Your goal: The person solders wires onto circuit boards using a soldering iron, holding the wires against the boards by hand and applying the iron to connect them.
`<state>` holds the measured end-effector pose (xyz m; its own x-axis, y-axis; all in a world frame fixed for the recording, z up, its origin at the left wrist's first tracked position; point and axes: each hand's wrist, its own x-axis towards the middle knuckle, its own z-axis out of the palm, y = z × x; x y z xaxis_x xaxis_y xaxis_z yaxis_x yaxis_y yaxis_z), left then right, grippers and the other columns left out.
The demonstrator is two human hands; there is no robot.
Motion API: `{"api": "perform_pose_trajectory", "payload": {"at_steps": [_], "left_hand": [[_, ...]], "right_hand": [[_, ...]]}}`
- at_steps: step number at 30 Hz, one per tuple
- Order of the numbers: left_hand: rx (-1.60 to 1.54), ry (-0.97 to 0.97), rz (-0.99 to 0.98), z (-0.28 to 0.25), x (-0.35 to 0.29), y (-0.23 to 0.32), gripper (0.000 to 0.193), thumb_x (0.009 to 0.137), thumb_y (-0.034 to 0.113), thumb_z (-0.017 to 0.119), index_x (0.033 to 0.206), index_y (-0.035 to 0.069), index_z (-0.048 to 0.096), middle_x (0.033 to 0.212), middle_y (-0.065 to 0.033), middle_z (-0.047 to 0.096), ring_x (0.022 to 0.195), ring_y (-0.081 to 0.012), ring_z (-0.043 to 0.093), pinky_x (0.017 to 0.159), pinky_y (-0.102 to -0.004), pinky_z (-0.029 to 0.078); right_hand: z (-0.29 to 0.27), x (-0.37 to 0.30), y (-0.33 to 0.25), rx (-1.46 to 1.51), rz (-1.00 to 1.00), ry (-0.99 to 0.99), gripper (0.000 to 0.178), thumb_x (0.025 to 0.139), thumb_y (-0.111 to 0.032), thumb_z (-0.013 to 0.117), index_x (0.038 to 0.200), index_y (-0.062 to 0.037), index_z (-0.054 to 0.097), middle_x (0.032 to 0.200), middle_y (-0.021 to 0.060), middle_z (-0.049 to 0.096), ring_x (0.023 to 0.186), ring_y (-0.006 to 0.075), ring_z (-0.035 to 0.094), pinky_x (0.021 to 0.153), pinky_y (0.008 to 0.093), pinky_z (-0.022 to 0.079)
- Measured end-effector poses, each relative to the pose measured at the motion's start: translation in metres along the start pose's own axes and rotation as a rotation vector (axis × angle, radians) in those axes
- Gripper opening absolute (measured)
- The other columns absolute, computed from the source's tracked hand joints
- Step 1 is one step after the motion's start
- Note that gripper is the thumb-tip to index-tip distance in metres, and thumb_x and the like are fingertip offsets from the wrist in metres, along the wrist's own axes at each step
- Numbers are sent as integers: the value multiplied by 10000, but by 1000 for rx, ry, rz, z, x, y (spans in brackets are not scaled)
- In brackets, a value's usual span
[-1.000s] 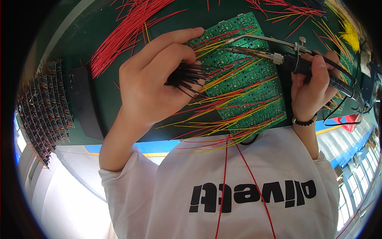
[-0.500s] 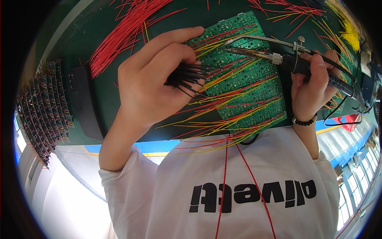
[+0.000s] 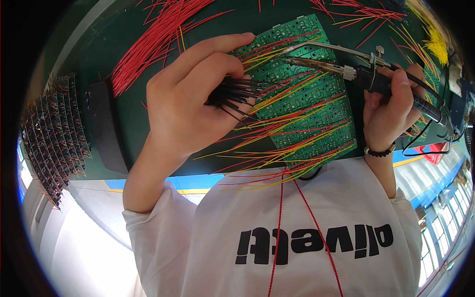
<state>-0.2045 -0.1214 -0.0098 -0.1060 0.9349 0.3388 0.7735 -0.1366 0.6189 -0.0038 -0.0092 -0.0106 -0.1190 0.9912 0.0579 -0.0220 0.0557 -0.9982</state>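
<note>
My left hand (image 3: 190, 94) is closed around a bundle of thin black wires (image 3: 231, 99), their ends fanning out to the right. Its index finger reaches to the upper left edge of a green circuit board (image 3: 319, 136). Rows of red and yellow wires (image 3: 297, 129) lie across this board and stick out past its left side. In my right hand (image 3: 391, 106) is a soldering iron (image 3: 366, 76) with a thin metal feed tube (image 3: 329, 45) clamped alongside. The iron's tip hangs over the upper part of the board, near the wires; whether it touches cannot be made out.
A big pile of red wires (image 3: 153, 44) lies at the far left, and more red wires (image 3: 368, 12) at the far right. Yellow wires (image 3: 435, 42) sit by the right rim. Stacked small boards (image 3: 57, 133) stand at the left, beside a dark curved bar (image 3: 106, 126).
The soldering iron and feed tube have shifted slightly to the right with my right hand. My left hand and the board stay in place.
</note>
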Motion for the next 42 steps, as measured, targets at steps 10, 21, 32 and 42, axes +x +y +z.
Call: {"api": "perform_pose_trajectory", "payload": {"at_steps": [10,21,32,42], "left_hand": [[-5,-28,-77,-11,1,5,148,611,-66,597,741,-9,553,949,-124,629,588,-84,539,520,-175,425],[81,554,-254,-51,-10,-6,157,723,-13,635,878,2,616,750,-13,608,609,-57,542,554,-181,436],[104,202,-180,-4,-48,21,177,591,-56,717,732,-17,617,670,-62,573,519,-88,508,435,-185,375],[117,335,-128,11,-49,21,211,563,6,725,743,20,615,650,-48,551,496,-147,512,402,-235,391]], "right_hand": [[0,0,-2,47,10,-12,228,734,-134,627,664,-57,423,578,-3,452,439,21,394,334,160,322],[-3,3,3,101,-32,-9,214,737,-124,613,659,-35,435,575,6,435,384,37,369,301,172,295],[6,-5,-12,42,-61,-111,193,737,-121,586,690,-29,423,568,44,469,352,65,354,293,180,269],[0,-8,-2,-40,-38,-143,165,736,-120,568,752,-7,450,621,61,479,421,76,405,327,186,311]]}}
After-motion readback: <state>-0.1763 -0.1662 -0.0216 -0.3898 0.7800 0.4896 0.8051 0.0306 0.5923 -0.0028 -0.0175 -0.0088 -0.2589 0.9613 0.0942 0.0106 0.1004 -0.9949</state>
